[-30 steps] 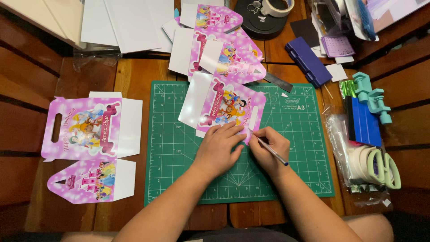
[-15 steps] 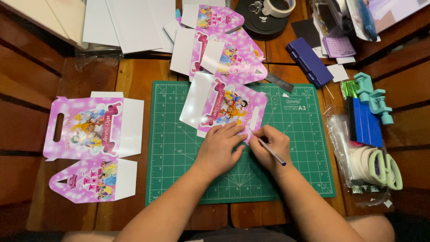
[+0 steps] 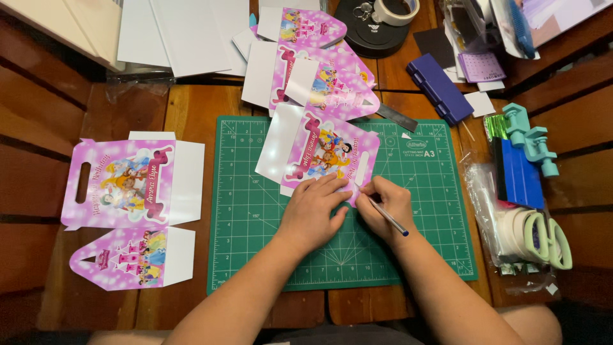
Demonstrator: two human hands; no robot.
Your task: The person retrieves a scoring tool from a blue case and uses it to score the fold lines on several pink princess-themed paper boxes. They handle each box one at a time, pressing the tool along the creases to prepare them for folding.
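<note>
A pink printed card box template point(image 3: 319, 150) lies tilted on the green cutting mat point(image 3: 255, 217). My left hand point(image 3: 313, 211) presses flat on its lower edge, fingers spread. My right hand point(image 3: 386, 204) grips a thin craft knife point(image 3: 388, 217) like a pen, its tip at the template's lower right edge beside my left fingertips. The handle points toward the lower right.
Two cut pink templates point(image 3: 128, 182) point(image 3: 131, 255) lie on the wooden table at the left. More pink sheets point(image 3: 319, 73) and white card point(image 3: 172, 32) sit behind the mat. A blue case point(image 3: 440, 86), a metal ruler point(image 3: 396, 117), tape rolls point(image 3: 511, 230) and scissors point(image 3: 552, 243) lie at the right.
Both hands stay in place on the template. The knife has shifted only slightly along the card's lower right edge.
</note>
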